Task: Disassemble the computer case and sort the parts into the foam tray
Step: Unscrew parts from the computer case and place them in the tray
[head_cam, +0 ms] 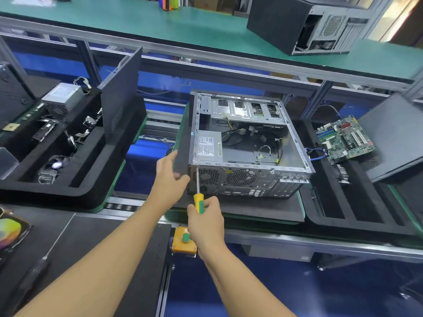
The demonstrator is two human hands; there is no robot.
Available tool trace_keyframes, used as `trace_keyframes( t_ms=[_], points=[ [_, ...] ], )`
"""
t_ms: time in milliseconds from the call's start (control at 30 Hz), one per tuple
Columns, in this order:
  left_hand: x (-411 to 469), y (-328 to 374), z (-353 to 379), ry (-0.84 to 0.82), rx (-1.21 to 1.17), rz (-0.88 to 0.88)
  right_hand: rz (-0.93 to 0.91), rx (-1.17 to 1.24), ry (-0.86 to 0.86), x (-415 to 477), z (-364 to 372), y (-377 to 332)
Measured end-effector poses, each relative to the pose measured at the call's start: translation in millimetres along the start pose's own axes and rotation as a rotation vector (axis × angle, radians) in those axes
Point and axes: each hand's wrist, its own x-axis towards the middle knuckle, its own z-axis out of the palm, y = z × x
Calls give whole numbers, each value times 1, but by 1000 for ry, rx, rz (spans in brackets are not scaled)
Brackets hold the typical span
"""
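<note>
An open grey computer case (247, 145) lies on its side on a black foam pad, its power supply (209, 146) and loose cables still inside. My left hand (170, 175) grips the case's near left corner by its dark side panel. A yellow and green screwdriver (198, 197) is held by my right hand (206, 220), with its shaft pointing up at the rear panel's left edge. A black foam tray (91, 179) on the left holds a power supply, a fan and brackets. Another foam tray (332, 202) on the right carries a green motherboard (345, 138).
A dark side panel (121, 92) stands upright in the left tray. Another computer case (297, 24) sits on the green upper shelf. A yellow box with a green button (184, 239) is at the bench edge. A long thin tool (45, 259) lies on the black mat at lower left.
</note>
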Motion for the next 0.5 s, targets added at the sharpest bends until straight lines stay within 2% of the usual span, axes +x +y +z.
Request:
trace_keyframes(
  t_ms=[33, 67, 133, 167, 233, 367, 500],
  points=[
    [-8, 3, 0, -32, -75, -173, 6, 0, -11, 2, 0, -1],
    [-15, 6, 0, -143, -152, -323, 17, 9, -24, 3, 0, -3],
    [-25, 9, 1, -377, -257, -456, 45, 55, -55, 1, 1, -6],
    [-29, 11, 1, -423, -264, -456, 58, 88, -71, 0, 2, -7],
    [-33, 16, 1, -409, -264, -458, 85, 184, -101, -5, 1, -8],
    [-33, 20, -4, -400, -459, -488, 199, 435, -159, -10, -10, -8],
    [-37, 16, -10, -452, -614, -474, 443, 811, -416, -20, -21, 0]
  ],
)
